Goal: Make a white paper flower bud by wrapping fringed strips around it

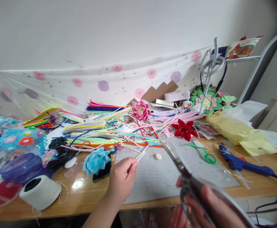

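My left hand point(123, 177) is closed in a pinch on white pipe cleaners point(141, 153), whose ends stick out to the upper right. In my right hand point(201, 202) are large scissors point(183, 169), blurred, with the blades pointing up and left over a grey cutting mat point(150, 186). A small cream ball point(158, 156) lies on the mat between my hands. A blue fuzzy flower point(96, 161) is just left of my left hand. Beyond the scissors lie a red flower point(185, 129) and a green looped piece point(210, 158).
Bundles of coloured pipe cleaners point(88, 126) cover the back of the table. A blue glue gun point(245, 164) with a cord lies at the right. To the left stand a spool of white thread point(40, 192) and a purple bowl point(20, 167).
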Tool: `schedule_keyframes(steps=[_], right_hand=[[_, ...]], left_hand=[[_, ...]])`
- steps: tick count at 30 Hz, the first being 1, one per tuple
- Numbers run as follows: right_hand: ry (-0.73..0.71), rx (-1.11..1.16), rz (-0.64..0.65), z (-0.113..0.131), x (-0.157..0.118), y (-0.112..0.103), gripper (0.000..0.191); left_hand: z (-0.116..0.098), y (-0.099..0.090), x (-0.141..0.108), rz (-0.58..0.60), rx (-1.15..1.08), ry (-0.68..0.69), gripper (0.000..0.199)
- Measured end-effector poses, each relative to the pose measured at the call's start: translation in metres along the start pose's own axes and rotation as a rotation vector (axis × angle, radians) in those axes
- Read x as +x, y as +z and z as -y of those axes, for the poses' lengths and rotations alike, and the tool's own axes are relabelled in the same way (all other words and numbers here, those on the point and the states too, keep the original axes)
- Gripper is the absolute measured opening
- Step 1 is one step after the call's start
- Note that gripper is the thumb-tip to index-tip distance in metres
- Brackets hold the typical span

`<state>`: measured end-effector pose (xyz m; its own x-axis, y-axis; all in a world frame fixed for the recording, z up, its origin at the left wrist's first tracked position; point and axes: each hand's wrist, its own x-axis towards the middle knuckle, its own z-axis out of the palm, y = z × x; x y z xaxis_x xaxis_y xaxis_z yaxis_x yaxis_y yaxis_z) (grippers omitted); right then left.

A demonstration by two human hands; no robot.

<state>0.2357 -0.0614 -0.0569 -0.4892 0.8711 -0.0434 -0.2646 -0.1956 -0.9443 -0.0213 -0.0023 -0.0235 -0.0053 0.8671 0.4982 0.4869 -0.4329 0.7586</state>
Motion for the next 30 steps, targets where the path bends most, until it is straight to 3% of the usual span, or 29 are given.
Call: schedule_keyframes(steps=[3,5,6,9,11,16,22,25,27,30], right_hand=[[-0.136,-0.314,-0.328,0.039,0.004,-0.019,0.057],[-0.024,-0.708,-0.563,0.057,0.010,-0.045,0.065],[0.038,-0.918,-0.622,0.061,0.015,-0.059,0.063],[0.141,-1.500,-0.652,0.058,0.029,-0.097,0.042],[0.194,-1.632,-0.618,0.050,0.037,-0.110,0.041],[0.237,-1.719,-0.529,0.035,0.050,-0.107,0.042],[0.196,-1.770,-0.429,0.035,0.053,-0.106,0.044],[0.134,-1.812,-0.411,0.041,0.053,-0.093,0.040],[-0.003,-1.756,-0.419,0.047,0.054,-0.071,0.034],[-0.412,-1.192,-0.316,0.050,0.060,-0.027,0.031]], left_hand=[[0.006,0.003,0.000,-0.020,-0.291,-0.266,0.026],[0.005,0.007,0.002,-0.009,-0.388,-0.342,0.026],[0.003,0.009,0.003,0.003,-0.418,-0.357,0.025],[-0.006,0.016,0.006,0.012,-0.622,-0.465,0.022],[-0.011,0.021,0.007,-0.003,-0.788,-0.571,0.020],[-0.016,0.030,0.008,-0.053,-0.984,-0.738,0.024],[-0.020,0.030,0.007,-0.138,-1.022,-0.785,0.023],[-0.021,0.030,0.005,-0.135,-1.026,-0.785,0.023],[-0.024,0.033,0.004,-0.127,-1.032,-0.777,0.024],[-0.032,0.041,0.003,-0.104,-1.029,-0.749,0.025]])
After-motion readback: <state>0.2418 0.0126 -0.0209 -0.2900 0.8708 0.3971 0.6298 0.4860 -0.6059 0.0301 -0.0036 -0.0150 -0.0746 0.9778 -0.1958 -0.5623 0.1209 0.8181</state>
